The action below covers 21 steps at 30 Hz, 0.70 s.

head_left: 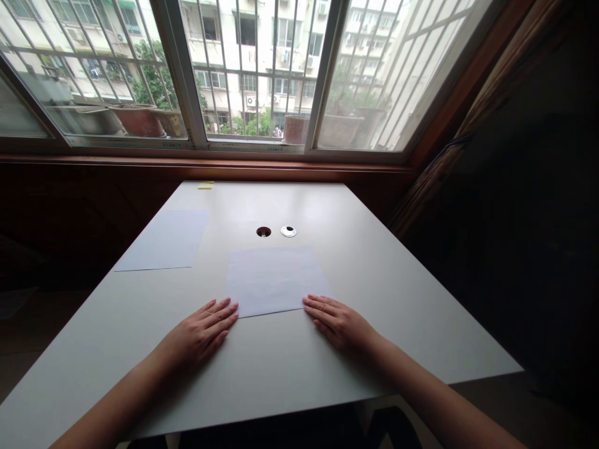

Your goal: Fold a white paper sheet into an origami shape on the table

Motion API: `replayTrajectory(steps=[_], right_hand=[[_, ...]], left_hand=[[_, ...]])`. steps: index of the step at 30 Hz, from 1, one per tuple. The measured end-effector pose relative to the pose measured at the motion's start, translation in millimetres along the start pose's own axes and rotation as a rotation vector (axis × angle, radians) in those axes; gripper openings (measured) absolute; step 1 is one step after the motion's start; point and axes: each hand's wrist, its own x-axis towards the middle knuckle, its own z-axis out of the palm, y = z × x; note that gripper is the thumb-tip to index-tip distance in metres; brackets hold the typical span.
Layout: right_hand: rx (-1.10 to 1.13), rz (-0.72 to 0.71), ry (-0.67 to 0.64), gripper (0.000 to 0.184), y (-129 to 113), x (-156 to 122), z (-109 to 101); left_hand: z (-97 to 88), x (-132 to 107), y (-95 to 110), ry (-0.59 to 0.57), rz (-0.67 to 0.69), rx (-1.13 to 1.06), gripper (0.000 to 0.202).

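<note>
A pale sheet of paper point(274, 277) lies flat on the white table point(262, 374) in front of me. My left hand point(203, 330) rests at its near left corner, fingers stretched out and lying flat, the tips touching the paper's edge. At the near right corner lies my right hand point(339, 321), also flat with fingers extended, its tips on the paper. Neither hand grips anything. Farther left on the table is a second pale sheet of paper point(163, 240), apart from both hands.
Beyond the first sheet are a round hole point(264, 232) in the tabletop and a round grommet cover point(289, 231) beside it. Yellow sticky notes point(206, 185) lie at the far left edge. A barred window point(255, 68) stands behind the table, and a curtain point(449, 156) hangs at right.
</note>
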Motion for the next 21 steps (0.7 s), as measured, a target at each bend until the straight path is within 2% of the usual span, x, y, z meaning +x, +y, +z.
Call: replayTrajectory(steps=[5, 11, 17, 21], right_hand=[[0.008, 0.047, 0.048, 0.048, 8.3, -8.6, -7.7], [0.020, 0.085, 0.101, 0.045, 7.3, -8.9, -6.0], [-0.042, 0.064, 0.056, 0.047, 5.8, -7.2, -5.6], [-0.103, 0.129, 0.009, 0.046, -4.0, 1.4, -5.6]], left_hand=[[1.6, -5.6, -4.0, 0.033, -0.002, -0.017, 0.049], [-1.0, -4.5, -7.4, 0.047, 0.005, -0.042, 0.048], [-3.2, -1.8, -1.9, 0.060, -0.008, 0.024, 0.045], [-4.3, 5.2, 7.2, 0.030, -0.033, 0.132, 0.044]])
